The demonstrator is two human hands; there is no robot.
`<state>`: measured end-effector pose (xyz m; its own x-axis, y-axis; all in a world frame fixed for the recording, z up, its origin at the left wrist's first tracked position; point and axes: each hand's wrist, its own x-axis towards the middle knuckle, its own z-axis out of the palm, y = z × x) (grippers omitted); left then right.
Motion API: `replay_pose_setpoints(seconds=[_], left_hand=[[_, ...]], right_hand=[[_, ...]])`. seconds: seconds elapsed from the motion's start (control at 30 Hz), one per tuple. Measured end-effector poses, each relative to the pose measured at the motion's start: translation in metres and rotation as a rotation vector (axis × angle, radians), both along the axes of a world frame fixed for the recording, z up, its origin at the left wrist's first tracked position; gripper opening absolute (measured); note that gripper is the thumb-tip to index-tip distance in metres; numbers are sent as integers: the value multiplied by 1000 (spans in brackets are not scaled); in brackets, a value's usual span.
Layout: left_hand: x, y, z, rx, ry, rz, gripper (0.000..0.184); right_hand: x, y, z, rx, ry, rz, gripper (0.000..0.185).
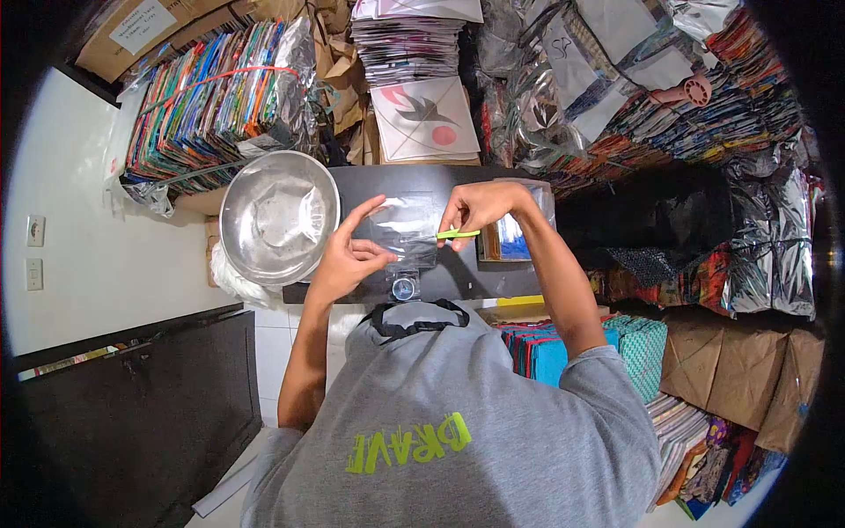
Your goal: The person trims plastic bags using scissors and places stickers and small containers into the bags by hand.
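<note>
A clear plastic sheet or sleeve (409,231) lies on the dark tabletop between my hands. My left hand (348,255) is at its left edge, index finger stretched out and fingers apart, with fingertips on or just over the plastic. Pinched in my right hand (480,209) is a slim lime-green tool (458,235), held level near the sheet's right edge; its exact kind does not show. Just below the sheet sits a small clear packet with a round, ring-like thing (405,288) in it.
A steel basin (280,218) stands at the left. Right of the sheet lies a blue-faced stack (510,238) in clear plastic. Behind the table rise a stack of printed white sheets (427,119) and tied bundles of colourful packets (220,97). Wrapped bundles (770,238) line the right side.
</note>
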<state>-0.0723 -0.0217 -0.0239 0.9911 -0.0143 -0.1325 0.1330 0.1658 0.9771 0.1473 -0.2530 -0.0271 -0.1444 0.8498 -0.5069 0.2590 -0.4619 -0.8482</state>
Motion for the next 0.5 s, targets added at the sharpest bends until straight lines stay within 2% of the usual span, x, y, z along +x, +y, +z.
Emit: replay_pose_setpoints(seconds=[0.27,0.5], left_hand=[[2,-1,2,22,-16,2,87],[-1,1,4,24,-22,0,85]], right_hand=[[-7,13,-14,-2,29,12,52],[-15,18,11,3,4,-3,46]])
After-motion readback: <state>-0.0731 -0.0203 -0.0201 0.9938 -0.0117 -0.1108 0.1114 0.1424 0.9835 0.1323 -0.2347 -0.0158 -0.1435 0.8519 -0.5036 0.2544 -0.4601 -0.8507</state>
